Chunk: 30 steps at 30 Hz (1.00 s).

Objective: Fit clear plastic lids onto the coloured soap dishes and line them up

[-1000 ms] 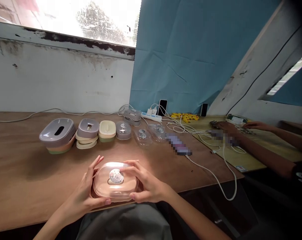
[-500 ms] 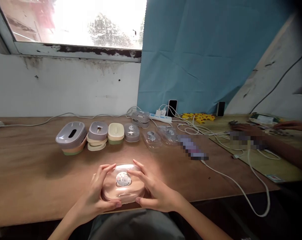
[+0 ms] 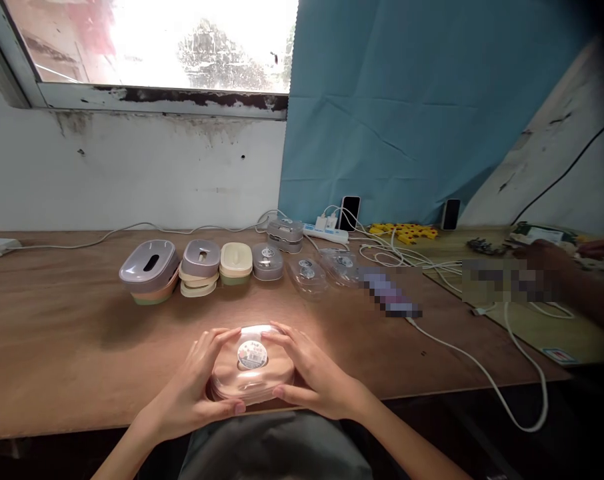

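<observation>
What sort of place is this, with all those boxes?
Maybe a small workroom: there's a wooden table, a row of boxes on it, and a power strip with white plugs in it.

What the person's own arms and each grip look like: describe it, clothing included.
The left grip, a bare human hand, and the right grip, likewise bare, show no gloves or rings. Both slender, bare forearms show no sleeves, watches or cables. Plain, dark grey cloth shows below.
</observation>
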Motion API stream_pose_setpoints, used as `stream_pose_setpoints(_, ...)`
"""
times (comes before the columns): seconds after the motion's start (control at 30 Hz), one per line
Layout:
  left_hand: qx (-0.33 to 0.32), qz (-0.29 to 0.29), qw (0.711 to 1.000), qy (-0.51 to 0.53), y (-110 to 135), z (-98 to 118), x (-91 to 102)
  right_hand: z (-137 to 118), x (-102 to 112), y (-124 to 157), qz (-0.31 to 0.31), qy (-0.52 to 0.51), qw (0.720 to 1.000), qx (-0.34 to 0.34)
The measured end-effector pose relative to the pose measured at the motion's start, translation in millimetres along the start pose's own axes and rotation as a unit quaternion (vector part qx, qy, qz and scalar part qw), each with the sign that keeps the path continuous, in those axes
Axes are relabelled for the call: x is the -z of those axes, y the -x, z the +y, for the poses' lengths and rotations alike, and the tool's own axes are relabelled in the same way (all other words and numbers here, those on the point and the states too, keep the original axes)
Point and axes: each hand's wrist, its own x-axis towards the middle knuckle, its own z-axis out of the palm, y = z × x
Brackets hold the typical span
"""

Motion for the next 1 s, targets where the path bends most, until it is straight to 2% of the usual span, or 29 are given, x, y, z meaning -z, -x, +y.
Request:
stream_pose_setpoints(0.1,-0.006,-0.018,0.999,0.041,-0.7,-2.0,0.6,4.1,-0.6,1.4,0.006,-0.011,1.000,0.012)
stream_pose_setpoints(0.23,-0.006,-0.035,0.996,0.082,-0.6,-5.0,1.4,4.4,2.2,1.7,-0.018,-0.029,0.999,0.016)
stream_pose_setpoints(0.4,0.002,-0.043,0.997,0.060,2.1,-8.3,1.8,0.5,6.1,0.0,-0.027,-0.045,0.999,0.009)
stream_pose_setpoints(1.0,0.032,-0.053,0.995,0.082,2.4,-10.4,0.8,-0.2,6.8,0.7,-0.027,-0.037,0.999,0.019)
